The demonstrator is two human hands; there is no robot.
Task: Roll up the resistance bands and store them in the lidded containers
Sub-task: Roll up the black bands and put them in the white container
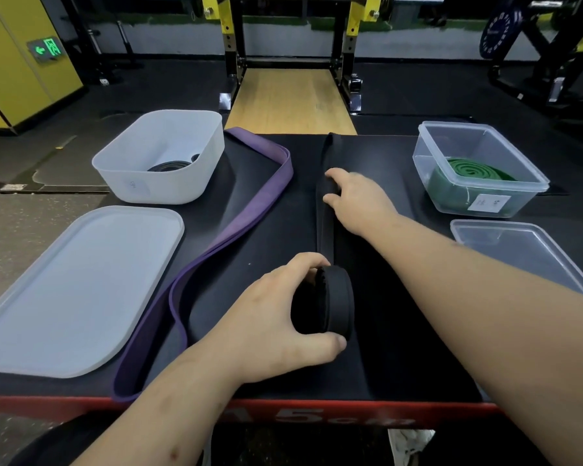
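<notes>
Black band, matte rubber, lies along the middle of the desk, running from the far edge toward the near edge. Its near end is wound into a thick roll standing on edge, layers showing at the side. Left hand grips that roll, fingers curled over the top and thumb under the near side. Right hand rests farther along the flat run, fingertips and thumb bent onto its right edge. It is blurred, so I cannot tell whether it pinches or only presses.

Purple band, unrolled, loops from the far edge down to the near edge, left of the black one.

White tub at the far left corner holds a black coil. White lid lies flat at the left edge.

Clear container at the far right corner holds a coiled green band. Clear lid lies just nearer.
</notes>
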